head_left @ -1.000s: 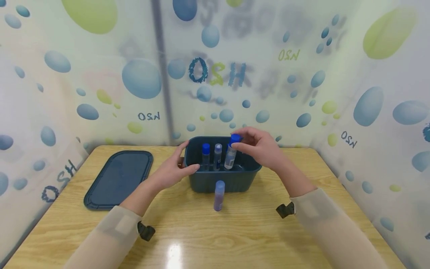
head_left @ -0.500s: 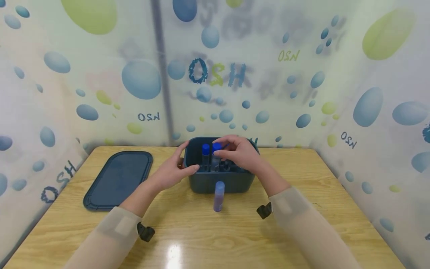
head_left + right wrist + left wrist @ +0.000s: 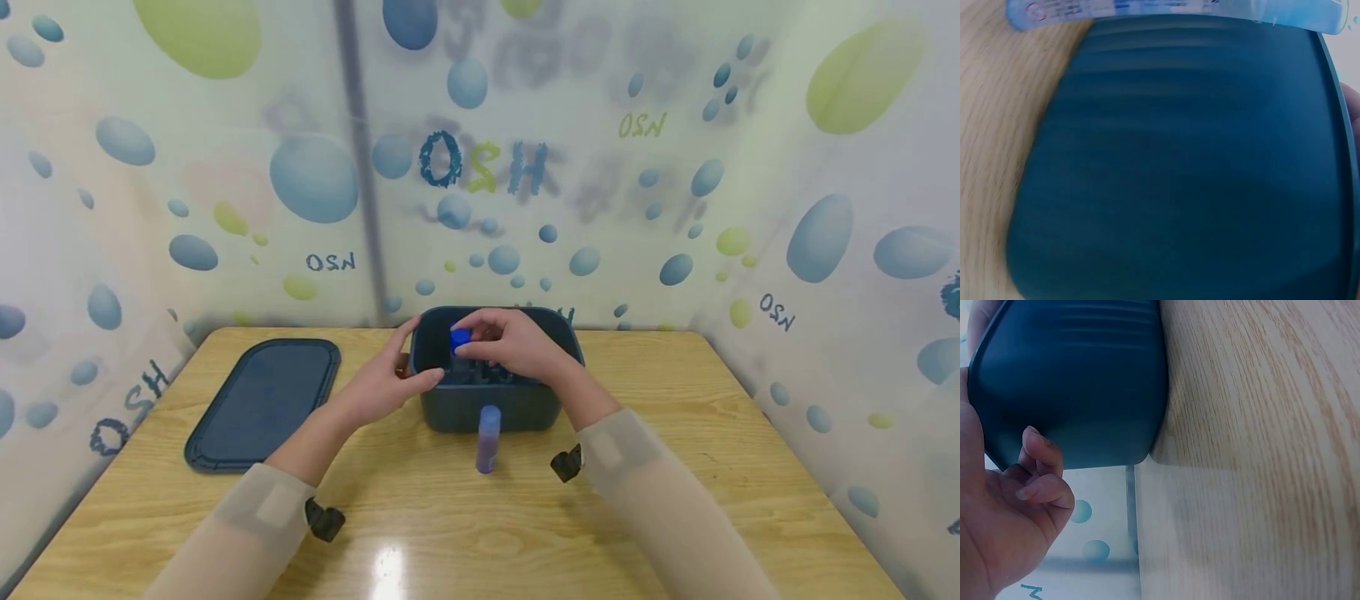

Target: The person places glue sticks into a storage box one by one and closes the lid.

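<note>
Left hand point(image 3: 384, 379) holds the left end of a dark blue plastic bin point(image 3: 450, 410), its thumb over the front rim. In the left wrist view, curled fingers point(image 3: 1044, 453) lie against the bin's outer wall. Inside the bin, right hand point(image 3: 513, 343) pinches the blue cap of a bottle point(image 3: 460, 340) between thumb and fingertips. That hand and the front wall hide most of the other bottles within. A slim clear bottle with a pale blue cap point(image 3: 488, 440) stands on the table before the bin; the right wrist view shows this bottle's printed side point(image 3: 1172, 9) close up.
A dark blue lid point(image 3: 264, 406) lies flat on the wooden table point(image 3: 450, 533), left of the bin. Behind and at both sides hangs a white curtain point(image 3: 615, 175) with blue and green spots. Each wrist wears a small black camera.
My right hand has moved left inside the bin, from a blue-capped bottle on the right, past the middle, to the leftmost blue cap. The left hand, bin and front bottle have stayed put.
</note>
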